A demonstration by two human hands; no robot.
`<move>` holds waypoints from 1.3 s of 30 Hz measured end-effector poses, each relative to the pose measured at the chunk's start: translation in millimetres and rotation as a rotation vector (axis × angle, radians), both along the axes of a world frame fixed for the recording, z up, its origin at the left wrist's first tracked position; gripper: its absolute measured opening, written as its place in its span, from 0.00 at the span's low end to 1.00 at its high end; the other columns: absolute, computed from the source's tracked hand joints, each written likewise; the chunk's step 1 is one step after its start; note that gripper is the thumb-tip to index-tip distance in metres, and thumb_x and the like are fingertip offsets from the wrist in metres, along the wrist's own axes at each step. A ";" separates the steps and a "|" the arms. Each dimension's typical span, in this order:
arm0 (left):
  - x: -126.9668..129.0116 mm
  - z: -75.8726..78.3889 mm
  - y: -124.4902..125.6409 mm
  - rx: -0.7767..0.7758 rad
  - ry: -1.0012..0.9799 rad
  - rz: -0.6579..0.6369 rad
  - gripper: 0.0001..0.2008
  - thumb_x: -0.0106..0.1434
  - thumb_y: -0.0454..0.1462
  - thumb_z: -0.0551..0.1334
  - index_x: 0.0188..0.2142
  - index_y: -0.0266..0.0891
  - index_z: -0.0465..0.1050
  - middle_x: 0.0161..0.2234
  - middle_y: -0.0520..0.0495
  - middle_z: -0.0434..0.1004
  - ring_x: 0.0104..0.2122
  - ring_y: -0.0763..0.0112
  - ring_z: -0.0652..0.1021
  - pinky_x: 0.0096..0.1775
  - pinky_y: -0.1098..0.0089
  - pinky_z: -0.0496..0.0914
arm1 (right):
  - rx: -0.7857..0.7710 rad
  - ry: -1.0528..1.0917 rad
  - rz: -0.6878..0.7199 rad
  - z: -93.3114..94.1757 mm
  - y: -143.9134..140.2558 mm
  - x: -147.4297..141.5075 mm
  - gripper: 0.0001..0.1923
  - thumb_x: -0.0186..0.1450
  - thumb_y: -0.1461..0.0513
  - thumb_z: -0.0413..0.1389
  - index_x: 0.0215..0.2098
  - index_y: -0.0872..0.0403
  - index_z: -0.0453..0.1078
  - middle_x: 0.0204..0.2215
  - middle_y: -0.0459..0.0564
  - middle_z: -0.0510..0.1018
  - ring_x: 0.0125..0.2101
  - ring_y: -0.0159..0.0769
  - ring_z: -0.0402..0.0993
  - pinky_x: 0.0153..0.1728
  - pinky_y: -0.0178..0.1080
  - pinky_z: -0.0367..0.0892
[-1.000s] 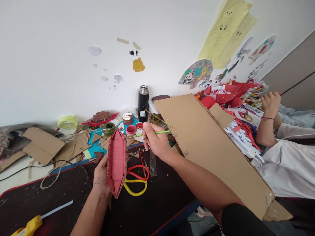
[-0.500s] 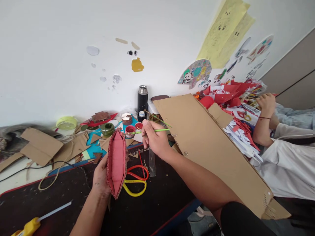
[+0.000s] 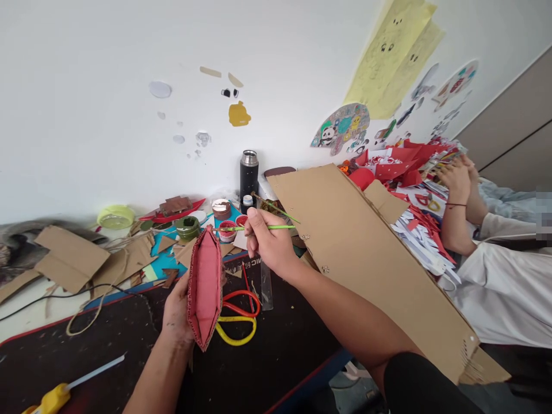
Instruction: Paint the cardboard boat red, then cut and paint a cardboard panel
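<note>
Left hand [image 3: 178,310] wrapped around a pink cardboard boat shape [image 3: 205,287], right hand [image 3: 275,247] pinching a green paintbrush [image 3: 281,226].
I see the boat shape held tip-up over the dark mat [image 3: 271,351], beside red-and-yellow scissors [image 3: 238,340]: hollow, long, pointed at both ends, pink inside, its corrugated rim darker red. Brush tip at its upper point; contact I can't confirm. On the mat I can read "MIC"; the characters beside it are too small for me.

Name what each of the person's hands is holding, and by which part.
The left hand holds the pink cardboard box by its outer side; the right hand holds the green paintbrush by its handle, around the middle.
</note>
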State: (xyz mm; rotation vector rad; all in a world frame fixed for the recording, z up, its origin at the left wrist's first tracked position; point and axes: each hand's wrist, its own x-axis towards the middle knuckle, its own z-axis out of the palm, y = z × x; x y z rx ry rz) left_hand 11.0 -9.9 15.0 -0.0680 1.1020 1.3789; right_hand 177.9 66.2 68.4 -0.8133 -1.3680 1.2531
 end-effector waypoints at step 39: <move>-0.6 -9.0 0.3 -0.019 0.023 -0.045 0.21 0.74 0.36 0.59 0.63 0.32 0.78 0.38 0.36 0.90 0.39 0.49 0.90 0.45 0.54 0.85 | -0.004 0.019 -0.056 0.0 0.7 0.5 0.33 0.71 0.32 0.55 0.28 0.50 0.67 0.13 0.36 0.64 0.12 0.27 0.65 0.15 0.31 0.60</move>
